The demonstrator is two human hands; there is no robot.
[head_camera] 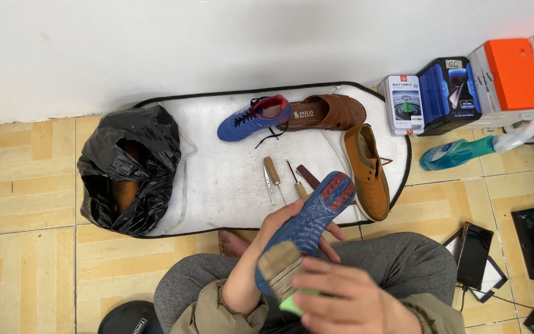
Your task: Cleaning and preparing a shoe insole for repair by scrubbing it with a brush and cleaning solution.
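Your left hand (282, 226) is closed around a blue shoe (313, 219), gripping it from below with the sole turned up toward you; the thumb and fingers wrap the sides near the middle. The shoe is held above your lap, clear of the floor, with its toe (red tread patches) pointing away toward the white mat (217, 179). Your right hand (347, 300) presses on the worn, grey heel end of the sole. A small green object (292, 304) shows under the fingers of this hand; the view is blurred there, so it is probably held, but you cannot confirm the grip or identify the object.

On the mat, just beyond the held shoe, lie three wooden-handled tools (285, 178) side by side. Farther back sit a second blue shoe (251, 119) with black laces and a brown sandal (329, 111), touching each other. A tan shoe (368, 170) lies along the mat's right edge. A black plastic bag (128, 170) rests on the mat's left end, open at the top.

To the right of the mat, small boxes (465, 86) stand against the wall, with a teal spray bottle (465, 151) lying in front of them. A dark phone (474, 253) lies on the tiled floor beside your right knee.
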